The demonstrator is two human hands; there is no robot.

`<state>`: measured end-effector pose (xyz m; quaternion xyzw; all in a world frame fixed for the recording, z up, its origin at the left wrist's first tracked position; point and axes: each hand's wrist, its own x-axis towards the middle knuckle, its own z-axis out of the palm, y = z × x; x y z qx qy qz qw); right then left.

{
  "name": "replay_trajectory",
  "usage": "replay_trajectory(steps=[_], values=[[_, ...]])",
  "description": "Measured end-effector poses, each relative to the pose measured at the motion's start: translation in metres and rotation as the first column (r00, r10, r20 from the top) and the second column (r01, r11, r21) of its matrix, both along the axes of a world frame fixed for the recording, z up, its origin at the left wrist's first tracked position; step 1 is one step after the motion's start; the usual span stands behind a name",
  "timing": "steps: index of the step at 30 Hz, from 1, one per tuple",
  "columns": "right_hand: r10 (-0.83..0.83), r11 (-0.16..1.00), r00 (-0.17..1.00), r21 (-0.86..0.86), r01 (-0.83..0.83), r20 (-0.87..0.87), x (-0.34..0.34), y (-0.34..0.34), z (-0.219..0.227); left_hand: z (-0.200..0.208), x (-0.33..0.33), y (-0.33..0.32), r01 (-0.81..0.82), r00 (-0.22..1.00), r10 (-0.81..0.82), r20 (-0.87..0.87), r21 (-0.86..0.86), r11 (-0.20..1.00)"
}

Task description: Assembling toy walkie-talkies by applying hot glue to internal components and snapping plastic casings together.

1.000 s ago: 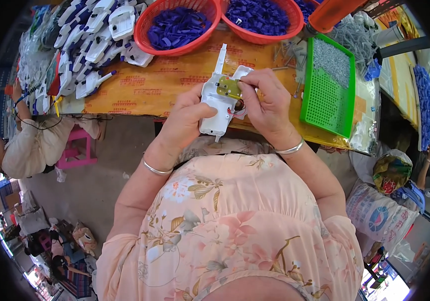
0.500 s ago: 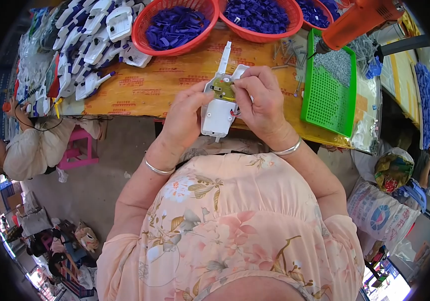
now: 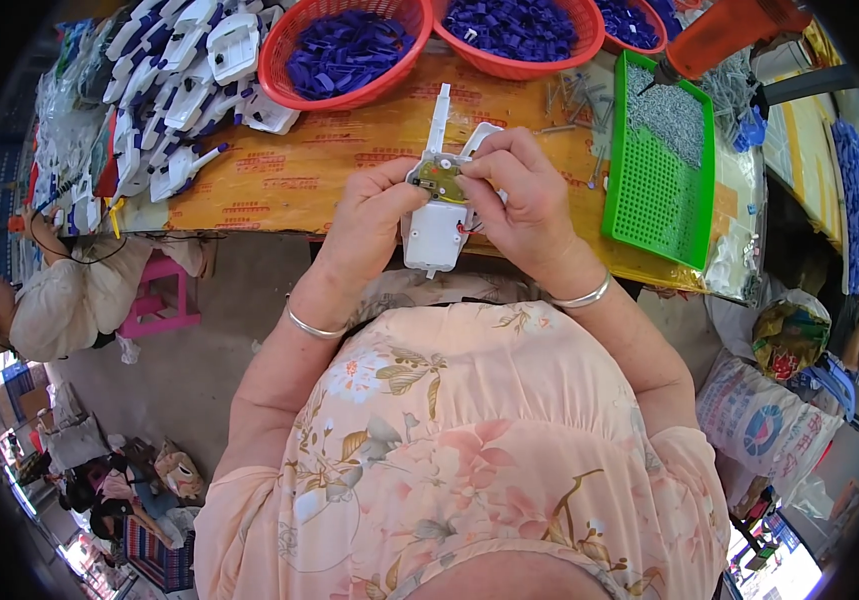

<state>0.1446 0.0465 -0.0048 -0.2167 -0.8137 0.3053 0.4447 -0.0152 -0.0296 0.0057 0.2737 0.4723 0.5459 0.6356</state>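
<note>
Just over the table's near edge I hold up a white plastic housing with a narrow stem pointing away from me. A yellow-green circuit board lies in its middle, and short red wires show at its right side. My left hand grips the housing's left side, thumb at the edge of the board. My right hand is closed in a pinch at the board's right edge; what its fingertips hold, if anything, is hidden. Behind those fingers the rim of a white part sticks out.
Red baskets of blue plastic pieces line the far side. White-and-blue housings are heaped at far left. A green tray of small metal screws lies right, below an orange power driver. Another person sits at left.
The housing and both hands have shifted very slightly in the view. My right fingertips remain pinched at the right edge of the board, and my left hand keeps its grip.
</note>
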Motion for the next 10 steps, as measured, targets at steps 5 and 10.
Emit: replay_trajectory(steps=[5,10], values=[[0.015,1.000,1.000,-0.004,-0.015,0.000,0.0040,0.0014,0.0029,0.0022,-0.0025,-0.0001,0.014,1.000,-0.013,0.016,-0.016,1.000],[0.023,0.999,1.000,-0.026,-0.023,-0.007,0.0045,-0.0010,-0.0002,0.0006,0.0046,0.0003,0.041,0.999,-0.042,0.015,0.044,0.998]])
